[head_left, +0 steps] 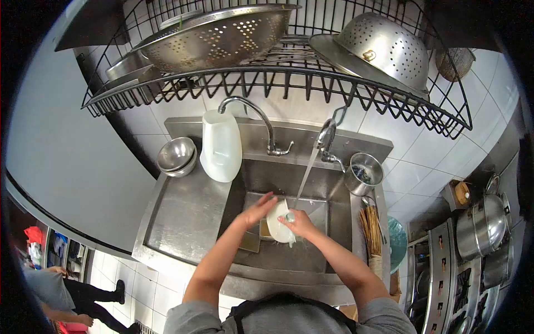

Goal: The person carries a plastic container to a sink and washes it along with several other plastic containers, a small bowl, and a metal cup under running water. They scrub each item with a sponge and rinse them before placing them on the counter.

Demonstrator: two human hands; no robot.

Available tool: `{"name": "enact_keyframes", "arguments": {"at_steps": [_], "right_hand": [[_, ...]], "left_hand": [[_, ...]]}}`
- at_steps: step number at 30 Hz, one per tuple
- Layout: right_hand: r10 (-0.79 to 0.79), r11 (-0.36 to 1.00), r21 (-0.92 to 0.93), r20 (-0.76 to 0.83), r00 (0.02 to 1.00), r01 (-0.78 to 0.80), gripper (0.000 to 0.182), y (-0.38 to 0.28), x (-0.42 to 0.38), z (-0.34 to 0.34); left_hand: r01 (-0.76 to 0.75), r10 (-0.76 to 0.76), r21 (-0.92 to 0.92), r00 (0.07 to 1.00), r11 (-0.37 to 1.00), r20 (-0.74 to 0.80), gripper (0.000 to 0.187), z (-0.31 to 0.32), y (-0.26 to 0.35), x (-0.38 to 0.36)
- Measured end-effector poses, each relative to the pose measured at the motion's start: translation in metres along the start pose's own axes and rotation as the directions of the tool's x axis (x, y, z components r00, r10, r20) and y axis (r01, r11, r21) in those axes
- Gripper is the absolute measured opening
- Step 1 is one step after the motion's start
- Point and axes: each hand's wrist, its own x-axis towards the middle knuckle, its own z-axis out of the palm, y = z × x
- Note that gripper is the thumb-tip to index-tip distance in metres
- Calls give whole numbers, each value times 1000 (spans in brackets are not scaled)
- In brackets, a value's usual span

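Note:
Over the sink basin (289,261), my right hand (300,224) grips a small white bowl (276,224), with the thumb across its near side. The bowl is tilted on its side, and water drips from its lower edge. My left hand (259,210) is beside the bowl's upper left, its fingers stretched out and slightly blurred. A stream of water runs from the right faucet (326,133) down just behind my right hand. Below the hands, a flat brownish rectangular piece (250,242) lies in the basin, partly hidden by the bowl and my left arm.
A white plastic jug (221,147) and stacked metal bowls (177,156) stand on the left drainboard. At right are a metal pot (364,173) and a bamboo brush (371,236). A wire rack (283,72) with colanders hangs overhead. Another person (53,292) is at lower left.

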Motion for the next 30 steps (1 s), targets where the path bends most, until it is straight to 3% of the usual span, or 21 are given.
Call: {"name": "enact_keyframes", "arguments": {"at_steps": [1, 2, 3, 5, 8, 9, 10, 13, 14, 17, 18, 19, 20, 21, 22, 25, 26, 29, 30], "right_hand": [[-1, 999, -32, -99, 995, -2, 41, -2, 5, 5], [138, 979, 160, -77, 987, -124, 43, -15, 10, 3], [188, 956, 245, -100, 977, -159, 44, -17, 19, 13], [301, 882, 414, -125, 945, -226, 46, -16, 31, 34], [92, 952, 287, 59, 994, -105, 53, -44, 27, 27], [23, 967, 251, 122, 992, -53, 55, -53, 27, 25], [-135, 989, 88, 181, 974, 121, 52, -54, 25, 23], [-212, 970, 227, 629, 748, 84, 44, -55, 24, 14], [-269, 950, 293, 588, 763, 109, 30, -56, 24, 13], [-257, 962, 22, 415, 873, 272, 33, -43, 26, 36], [-341, 918, -155, 156, 927, 364, 31, -26, 27, 59], [-261, 933, -220, 133, 956, 285, 31, -36, 32, 54], [-180, 938, -281, 107, 978, 203, 30, -45, 41, 46], [-102, 933, -339, 75, 992, 121, 29, -55, 46, 36], [-188, 909, -379, -4, 982, 173, 22, -60, 47, 30], [-182, 956, -207, 136, 974, 207, 30, -48, 54, 28], [-167, 952, -198, 306, 937, 234, 38, -44, 50, 25], [34, 990, -129, 637, 770, 62, 46, -49, 51, 21], [43, 972, -211, 586, 809, 101, 32, -40, 50, 29]], "left_hand": [[128, -127, -165, 992, 978, 16, 78, 13, 2, -27], [15, -12, -358, 1000, 934, 10, 82, 25, -31, -21], [-67, 8, -428, 990, 901, -140, 75, 40, -27, -33], [-43, -40, -718, 994, 695, -98, 67, 38, -55, -18], [19, 11, -820, 999, 572, 31, 69, 22, -62, -17], [10, 28, -833, 999, 554, 31, 67, 14, -61, -18], [2, 45, -845, 999, 535, 31, 66, 4, -60, -19], [-4, 98, -879, 994, 476, 48, 61, -15, -67, -16], [1, 104, -873, 993, 488, 60, 61, -17, -71, -13], [24, 83, -869, 994, 494, 74, 55, -2, -63, -14], [22, 68, -866, 996, 499, 64, 54, 12, -48, -24], [19, 52, -863, 997, 504, 53, 53, 20, -40, -28], [70, 72, -915, 992, 397, 108, 54, 22, -52, -18], [73, 89, -925, 989, 373, 114, 53, 25, -51, -16], [76, 105, -934, 987, 348, 120, 52, 27, -50, -15], [35, 138, -927, 986, 374, 92, 51, 26, -53, -7], [12, 145, -916, 986, 401, 77, 51, 21, -56, -2], [-8, 147, -885, 987, 466, 69, 51, 8, -72, 13], [10, 153, -882, 984, 472, 93, 51, 8, -75, 15]]}}
